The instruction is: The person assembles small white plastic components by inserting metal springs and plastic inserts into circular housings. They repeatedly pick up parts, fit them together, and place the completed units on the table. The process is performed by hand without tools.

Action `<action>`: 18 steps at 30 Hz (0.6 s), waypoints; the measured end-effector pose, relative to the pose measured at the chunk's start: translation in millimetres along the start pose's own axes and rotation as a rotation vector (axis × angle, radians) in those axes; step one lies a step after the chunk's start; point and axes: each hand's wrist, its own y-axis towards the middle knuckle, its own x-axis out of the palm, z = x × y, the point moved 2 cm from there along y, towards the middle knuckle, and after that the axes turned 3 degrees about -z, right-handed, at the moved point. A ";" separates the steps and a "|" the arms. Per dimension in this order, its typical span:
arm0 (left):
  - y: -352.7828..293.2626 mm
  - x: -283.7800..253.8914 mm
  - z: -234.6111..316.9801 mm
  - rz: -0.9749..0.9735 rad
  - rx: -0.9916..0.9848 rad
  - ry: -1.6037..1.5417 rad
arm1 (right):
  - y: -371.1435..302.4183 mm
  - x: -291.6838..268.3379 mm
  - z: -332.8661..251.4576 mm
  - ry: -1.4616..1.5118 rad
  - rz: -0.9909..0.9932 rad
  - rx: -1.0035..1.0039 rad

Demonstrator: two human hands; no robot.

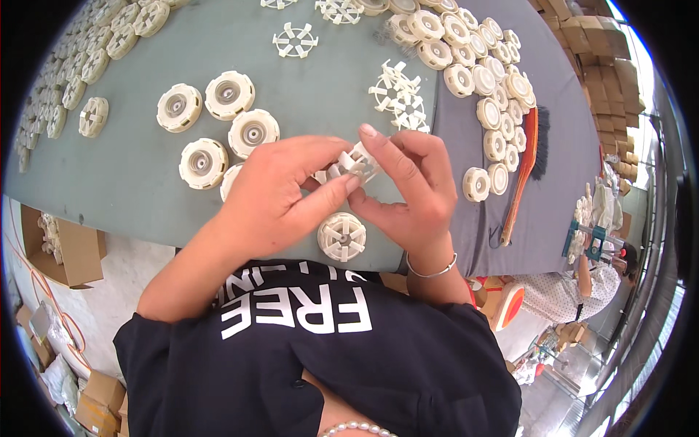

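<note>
A white plastic ring with upright clips (354, 162) is held above the table in front of me. My left hand (271, 191) pinches one side of it between thumb and fingers, and my right hand (416, 188) grips the other side. Part of the ring is hidden by my fingers. Just below my hands, near the table's front edge, lies a cream round part (342, 237) with a similar clip ring on it. Left of my left hand is a group of cream wheel-shaped parts (205, 164), one partly covered by that hand.
Loose white clip rings (399, 95) lie beyond my right hand, another ring (295, 41) farther back. Many round parts (495, 109) cover the right side, beside a red-handled brush (526, 171). More parts (95, 65) crowd the far left. A person (575, 291) works at the right.
</note>
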 end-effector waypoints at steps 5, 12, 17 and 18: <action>0.1 -11.8 -5.5 -0.067 0.023 0.015 | -4.6 -3.4 -0.1 0.139 -0.002 0.142; 1.7 1.1 -23.0 -0.094 -0.101 -0.536 | -6.5 0.2 -3.8 0.223 0.069 0.224; -1.7 8.9 -29.8 -0.058 -0.080 -0.515 | -5.2 -2.5 -3.2 0.207 -0.021 0.256; -1.7 9.6 -26.0 -0.060 -0.127 -0.508 | -6.0 -2.2 -3.9 0.175 -0.027 0.269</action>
